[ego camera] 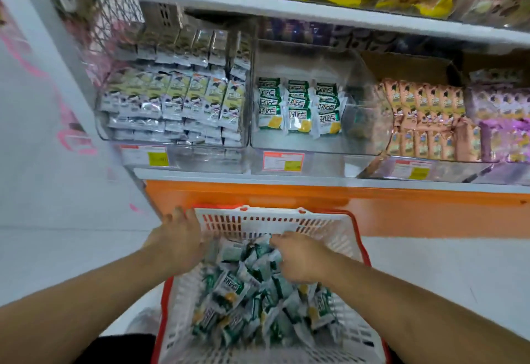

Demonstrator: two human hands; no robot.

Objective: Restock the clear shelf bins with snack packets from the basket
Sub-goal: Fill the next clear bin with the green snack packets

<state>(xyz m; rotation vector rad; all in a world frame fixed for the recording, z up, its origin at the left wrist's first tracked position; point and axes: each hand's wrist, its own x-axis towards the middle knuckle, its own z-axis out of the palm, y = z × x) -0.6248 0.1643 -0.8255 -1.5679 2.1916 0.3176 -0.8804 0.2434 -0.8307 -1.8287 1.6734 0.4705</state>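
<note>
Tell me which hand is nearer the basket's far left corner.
Left. The left hand rests on the basket rim at that corner; the right hand is further right, down among the green snack packets inside.

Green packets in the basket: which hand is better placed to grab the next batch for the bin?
Right. The right hand is already down among the green packets, fingers curled into the pile. The left hand rests on the basket rim at its far left corner, likely steadying it.

White shelf (286,181) carries clear bins (315,145) of snack packets (298,108).
</note>
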